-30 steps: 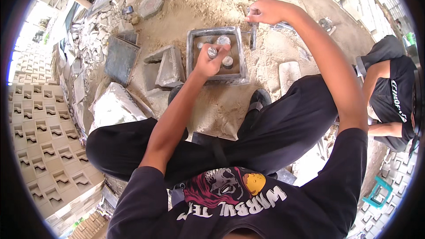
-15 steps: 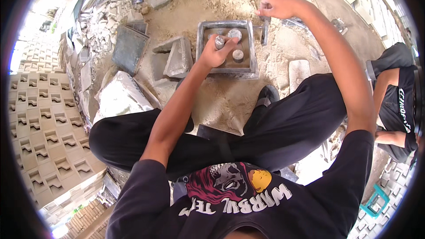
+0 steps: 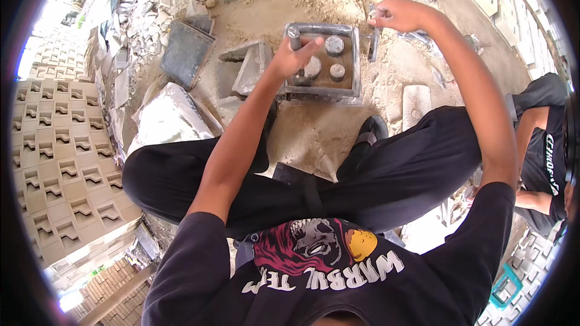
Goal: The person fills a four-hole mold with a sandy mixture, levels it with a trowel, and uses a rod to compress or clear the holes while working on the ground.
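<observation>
A rectangular metal mould frame (image 3: 356,63) lies on the sand in front of me, with round grey pegs (image 3: 334,46) standing inside it. My left hand (image 3: 289,60) is closed round an upright metal rod (image 3: 294,37) at the mould's left side, its thumb stretched out to the right. The rod's lower end reaches down inside the frame. Beyond the mould's right side my right hand (image 3: 399,14) is closed, fingertips pressed together. Just below those fingers a dark metal bar (image 3: 374,46) sits beside the frame; whether they grip its end I cannot tell.
A broken concrete block (image 3: 251,69) stands left of the mould, near dark flat plates (image 3: 187,54) and rubble (image 3: 160,18). A white sack (image 3: 169,115) lies by my left knee. A pale slab (image 3: 416,105) lies at right. Another person (image 3: 538,145) sits at far right.
My left hand has shifted left across the mould with the rod, uncovering another peg. The whole view has shifted slightly. My right hand stays closed near the bar.
</observation>
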The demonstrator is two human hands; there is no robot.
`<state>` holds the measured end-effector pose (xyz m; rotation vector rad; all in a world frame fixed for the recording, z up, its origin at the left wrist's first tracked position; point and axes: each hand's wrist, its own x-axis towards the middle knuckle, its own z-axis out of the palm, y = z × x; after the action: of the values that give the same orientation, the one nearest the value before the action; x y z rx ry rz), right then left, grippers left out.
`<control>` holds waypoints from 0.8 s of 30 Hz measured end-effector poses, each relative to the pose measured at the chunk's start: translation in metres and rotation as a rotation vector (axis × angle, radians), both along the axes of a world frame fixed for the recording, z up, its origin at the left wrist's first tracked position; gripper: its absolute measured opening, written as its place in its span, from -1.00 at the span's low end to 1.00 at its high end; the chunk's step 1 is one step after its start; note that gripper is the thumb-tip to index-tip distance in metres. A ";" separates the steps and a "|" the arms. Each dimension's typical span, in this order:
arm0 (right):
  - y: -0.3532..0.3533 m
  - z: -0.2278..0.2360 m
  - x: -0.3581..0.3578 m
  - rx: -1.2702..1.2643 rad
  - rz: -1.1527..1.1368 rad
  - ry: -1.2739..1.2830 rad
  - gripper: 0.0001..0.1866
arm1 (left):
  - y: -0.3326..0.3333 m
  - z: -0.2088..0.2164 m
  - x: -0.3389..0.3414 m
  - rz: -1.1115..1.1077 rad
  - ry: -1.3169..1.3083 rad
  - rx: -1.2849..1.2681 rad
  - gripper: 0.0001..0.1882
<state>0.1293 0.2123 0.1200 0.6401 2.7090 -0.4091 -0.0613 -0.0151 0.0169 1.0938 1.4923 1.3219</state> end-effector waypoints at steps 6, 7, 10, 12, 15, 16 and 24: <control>-0.003 0.000 -0.007 -0.028 -0.006 0.089 -0.52 | -0.001 0.012 0.003 0.334 -0.191 0.258 -0.51; -0.003 -0.001 -0.009 -0.031 -0.008 0.092 -0.53 | -0.002 0.013 0.002 0.311 -0.191 0.252 -0.52; -0.004 -0.014 -0.014 0.001 0.059 0.084 -0.47 | -0.004 0.005 -0.009 0.203 -0.185 0.278 -0.56; 0.001 -0.016 -0.007 0.010 0.040 0.036 -0.43 | -0.004 0.016 0.006 0.190 -0.067 0.259 -0.55; -0.002 -0.014 -0.014 -0.022 0.027 -0.005 -0.43 | 0.003 0.030 0.016 0.002 0.075 0.336 -0.48; -0.003 -0.011 -0.019 0.012 0.042 -0.043 -0.42 | 0.001 0.020 0.019 0.088 0.051 0.315 -0.47; -0.006 -0.010 -0.022 -0.019 0.022 0.013 -0.45 | -0.002 0.009 0.000 -0.043 -0.020 0.239 -0.46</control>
<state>0.1077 0.2058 0.1103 0.6033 2.7185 -0.4344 -0.0609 -0.0167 0.0261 1.2522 1.3126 1.5050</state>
